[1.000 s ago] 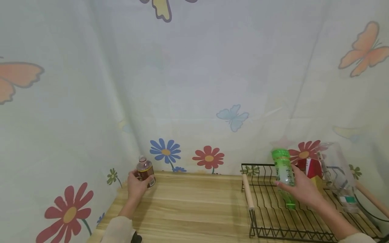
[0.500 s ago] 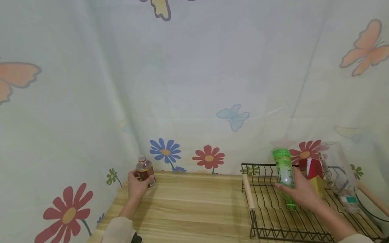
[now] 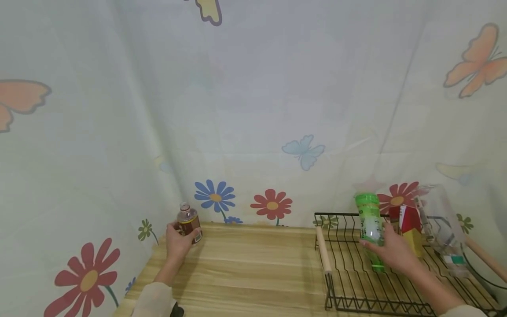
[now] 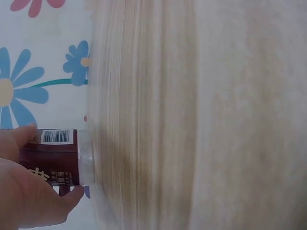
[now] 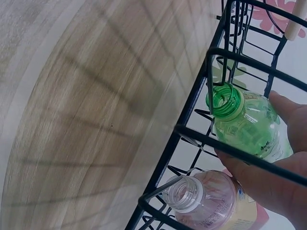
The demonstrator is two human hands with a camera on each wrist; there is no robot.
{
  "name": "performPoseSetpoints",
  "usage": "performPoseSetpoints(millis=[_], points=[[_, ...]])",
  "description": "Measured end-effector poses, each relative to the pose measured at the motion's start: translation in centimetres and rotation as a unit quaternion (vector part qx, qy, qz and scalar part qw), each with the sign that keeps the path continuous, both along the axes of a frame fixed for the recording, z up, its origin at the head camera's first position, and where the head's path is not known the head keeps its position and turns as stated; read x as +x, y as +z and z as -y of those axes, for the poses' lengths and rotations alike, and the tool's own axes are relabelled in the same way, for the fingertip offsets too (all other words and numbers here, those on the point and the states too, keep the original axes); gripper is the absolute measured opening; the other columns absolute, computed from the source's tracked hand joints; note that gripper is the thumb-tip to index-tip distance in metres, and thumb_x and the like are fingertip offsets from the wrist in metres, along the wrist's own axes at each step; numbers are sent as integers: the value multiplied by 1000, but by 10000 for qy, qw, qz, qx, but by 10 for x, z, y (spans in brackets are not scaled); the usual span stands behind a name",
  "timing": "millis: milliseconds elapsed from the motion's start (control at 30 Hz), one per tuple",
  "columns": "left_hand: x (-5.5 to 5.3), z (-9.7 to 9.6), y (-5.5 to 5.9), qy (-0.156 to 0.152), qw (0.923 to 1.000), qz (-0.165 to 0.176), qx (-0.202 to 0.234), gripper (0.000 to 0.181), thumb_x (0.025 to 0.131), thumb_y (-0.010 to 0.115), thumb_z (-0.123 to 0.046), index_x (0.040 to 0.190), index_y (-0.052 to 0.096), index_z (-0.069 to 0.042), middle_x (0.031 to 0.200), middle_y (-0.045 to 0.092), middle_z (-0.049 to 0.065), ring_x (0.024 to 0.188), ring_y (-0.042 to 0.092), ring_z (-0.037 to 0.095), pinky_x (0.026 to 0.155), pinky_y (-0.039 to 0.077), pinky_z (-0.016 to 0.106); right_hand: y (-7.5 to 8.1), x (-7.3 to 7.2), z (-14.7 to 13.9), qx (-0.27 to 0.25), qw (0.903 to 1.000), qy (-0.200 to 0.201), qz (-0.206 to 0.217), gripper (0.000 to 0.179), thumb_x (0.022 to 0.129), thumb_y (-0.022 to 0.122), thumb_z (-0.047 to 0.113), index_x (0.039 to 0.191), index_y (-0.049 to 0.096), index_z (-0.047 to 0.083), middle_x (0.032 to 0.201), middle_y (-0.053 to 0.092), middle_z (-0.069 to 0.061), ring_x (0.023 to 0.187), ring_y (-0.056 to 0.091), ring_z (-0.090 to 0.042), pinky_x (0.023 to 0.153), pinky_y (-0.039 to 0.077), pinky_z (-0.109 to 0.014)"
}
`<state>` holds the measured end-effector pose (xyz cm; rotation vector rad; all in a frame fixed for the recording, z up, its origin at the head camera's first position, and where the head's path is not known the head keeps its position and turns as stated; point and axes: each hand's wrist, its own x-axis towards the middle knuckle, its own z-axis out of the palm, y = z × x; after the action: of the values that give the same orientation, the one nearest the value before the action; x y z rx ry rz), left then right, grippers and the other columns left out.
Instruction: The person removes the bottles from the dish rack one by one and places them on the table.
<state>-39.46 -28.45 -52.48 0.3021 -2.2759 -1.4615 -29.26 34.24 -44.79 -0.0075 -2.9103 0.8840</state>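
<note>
At the table's far left corner my left hand [image 3: 179, 243] grips a small clear bottle [image 3: 188, 215] with a dark brown-red label. It stands upright, its base at the wood in the left wrist view. My right hand [image 3: 397, 250] holds a green plastic bottle [image 3: 371, 220] neck down inside the black wire rack [image 3: 350, 281], fingers and thumb around its side. In the right wrist view the green bottle's open neck [image 5: 224, 99] is near the rack's wires. Beside it, also neck down, is a clear bottle with a red and yellow label [image 3: 410, 229].
A large clear plastic bottle [image 3: 441, 224] leans neck down at the rack's right side. Wooden handles [image 3: 323, 248] flank the rack. The wooden table [image 3: 249, 264] stretches between the hands. A curtain with flowers and butterflies [image 3: 253, 110] hangs behind and at the left.
My right hand and the green bottle have shifted slightly to the right, and more of the red and yellow label shows. The left hand and its bottle stay in place.
</note>
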Motion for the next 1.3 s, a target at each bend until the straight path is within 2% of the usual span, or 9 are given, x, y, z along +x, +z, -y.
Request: performPoseSetpoints(millis=[200, 433, 533, 667, 800, 900, 1000, 1200, 1300], points=[[3, 2, 4, -24, 10000, 91, 11, 86, 91, 85, -19, 152, 30, 9, 148, 40, 34, 139, 43, 50, 118, 37, 64, -3, -2, -1, -27, 10000, -22, -41, 123, 96, 69, 63, 151, 9, -28, 123, 53, -49, 103, 64, -58, 74, 60, -57], [9, 4, 12, -19, 9997, 214, -113, 100, 90, 87, -26, 160, 23, 5, 155, 36, 33, 143, 39, 50, 119, 36, 65, -1, -4, -3, -305, 9992, -65, -256, 113, 97, 71, 59, 150, 18, -25, 116, 59, -40, 91, 67, -39, 67, 59, -46], [15, 5, 19, -67, 9990, 303, -321, 105, 90, 87, -29, 162, 19, 5, 158, 33, 34, 144, 37, 52, 119, 35, 66, 3, 0, -2, -374, 9987, -152, -316, 112, 95, 73, 61, 149, 21, -22, 121, 56, -42, 92, 66, -39, 67, 59, -45], [26, 5, 33, -168, 9953, 479, -828, 111, 89, 87, -35, 163, 15, 5, 160, 29, 36, 146, 34, 53, 119, 33, 67, 9, 8, 0, -297, 9983, -279, -413, 112, 91, 75, 65, 149, 26, -18, 131, 51, -45, 94, 67, -40, 66, 59, -43], [42, 4, 53, -318, 9897, 453, -1320, 117, 89, 86, -42, 166, 11, 3, 163, 24, 35, 149, 29, 53, 119, 32, 69, 20, 17, 4, -253, 9976, -302, -565, 112, 88, 76, 68, 149, 30, -15, 133, 52, -43, 94, 67, -39, 65, 58, -41], [54, 0, 71, -443, 9866, 265, -1545, 120, 88, 85, -50, 167, 9, 0, 166, 23, 32, 152, 27, 51, 119, 32, 69, 28, 24, 10, -276, 9964, -293, -744, 113, 87, 76, 69, 151, 33, -13, 137, 53, -42, 103, 65, -46, 72, 60, -50], [67, -9, 93, -562, 9852, -70, -1621, 122, 86, 85, -57, 169, 11, -4, 168, 23, 28, 154, 26, 48, 120, 31, 69, 36, 31, 15, -274, 9952, -291, -899, 111, 87, 77, 68, 153, 34, -11, 144, 49, -41, 114, 61, -54, 80, 58, -60], [103, -47, 142, -846, 9774, -809, -1763, 116, 86, 86, -56, 169, 17, -14, 169, 26, 19, 155, 26, 44, 118, 32, 70, 47, 43, 21, -337, 9950, -259, -902, 111, 89, 78, 64, 158, 29, -8, 151, 45, -40, 122, 56, -60, 84, 57, -65], [120, -72, 160, -1042, 9720, -1039, -1830, 114, 84, 86, -58, 168, 21, -18, 169, 29, 14, 154, 30, 40, 117, 35, 69, 52, 48, 26, -311, 9934, -144, -1090, 105, 89, 79, 60, 158, 33, -4, 149, 49, -38, 120, 58, -60, 84, 57, -66]])
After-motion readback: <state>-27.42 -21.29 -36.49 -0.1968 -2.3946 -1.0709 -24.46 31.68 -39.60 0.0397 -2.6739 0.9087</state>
